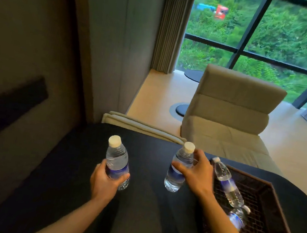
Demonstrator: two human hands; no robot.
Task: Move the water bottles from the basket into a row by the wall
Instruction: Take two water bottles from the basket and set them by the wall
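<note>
- Head camera view, looking down over a dark, matte tabletop [144, 202] with a rounded far edge; a grey-brown wall [31, 53] runs along the table's left edge.
- Left hand [105, 181] is curled closed around the lower half of a clear plastic water bottle with a blue label and white cap [117, 160]. This left bottle is upright, over the middle of the table and nearer the wall edge than the other; I cannot tell whether its base touches the surface.
- Right hand [195, 172] grips a second clear, blue-labelled, white-capped bottle [179, 168] from its right side, thumb across the front, fingers behind the neck. This bottle is close to upright, leaning slightly, and well apart from the left one.
- Just right of that hand, at the table's right edge, sits a dark brown woven rectangular basket [276, 214].
- Inside the basket, two more clear bottles lie on their sides: a long one [227, 182] with its white cap over the far-left rim, and a nearer one [238, 217] partly hidden by the right forearm.
- Beyond the table's far edge are a beige cushioned chair [230, 114] and a large dark-framed window [265, 33] showing green trees.
</note>
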